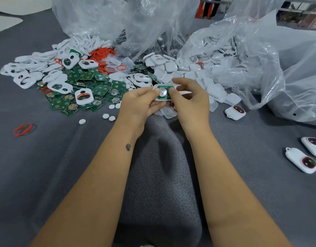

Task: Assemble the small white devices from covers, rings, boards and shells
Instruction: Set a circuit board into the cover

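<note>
Both hands hold one half-built device [162, 92] above the grey cloth: a white cover with a green board and its silver battery disc facing up. My left hand [141, 106] grips its left side, thumb on top. My right hand [189, 100] pinches its right edge, and a white piece shows between its fingers. Behind lie heaps of white covers [34, 68], green boards [86, 81], orange rings [102, 54] and white shells [198, 68].
Clear plastic bags [260, 56] stand at the back and right, one spilling shells. Three finished devices [302, 162] lie at the right. A loose orange ring [23, 129] lies at the left, small white discs [107, 116] near my left hand.
</note>
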A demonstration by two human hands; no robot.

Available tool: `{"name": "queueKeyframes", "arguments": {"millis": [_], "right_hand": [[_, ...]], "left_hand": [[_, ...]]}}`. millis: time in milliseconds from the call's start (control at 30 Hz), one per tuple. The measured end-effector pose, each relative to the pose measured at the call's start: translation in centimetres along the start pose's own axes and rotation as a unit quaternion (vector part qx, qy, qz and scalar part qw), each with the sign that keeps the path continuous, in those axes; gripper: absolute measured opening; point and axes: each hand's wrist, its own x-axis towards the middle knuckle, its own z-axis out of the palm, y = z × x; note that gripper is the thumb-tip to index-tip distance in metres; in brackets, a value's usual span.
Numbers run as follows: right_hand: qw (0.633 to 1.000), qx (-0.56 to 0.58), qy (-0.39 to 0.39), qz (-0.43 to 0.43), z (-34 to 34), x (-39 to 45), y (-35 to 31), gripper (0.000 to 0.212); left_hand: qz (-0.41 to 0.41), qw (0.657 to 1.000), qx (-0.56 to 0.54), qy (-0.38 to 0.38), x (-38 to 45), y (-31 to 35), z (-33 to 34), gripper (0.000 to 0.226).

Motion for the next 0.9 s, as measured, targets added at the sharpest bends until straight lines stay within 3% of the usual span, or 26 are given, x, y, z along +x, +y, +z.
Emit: {"name": "queueKeyframes", "arguments": {"millis": [167, 400, 900], "right_hand": [[0.986, -0.115, -0.014, -0.122, 0.23, -0.43, 0.17, 0.017], [0.980, -0.148, -0.018, -0.134, 0.03, -0.17, 0.42, 0.014], [0.970, -0.189, -0.015, -0.151, -0.14, -0.14, 0.31, 0.009]], "left_hand": [[-0.008, 1.000, -0.018, 0.002, -0.02, 0.24, 0.06, 0.019], [-0.061, 0.996, -0.069, 0.006, 0.30, 0.41, 0.02, 0.018], [-0.036, 0.999, -0.024, -0.009, -0.03, 0.44, 0.05, 0.022]]}}
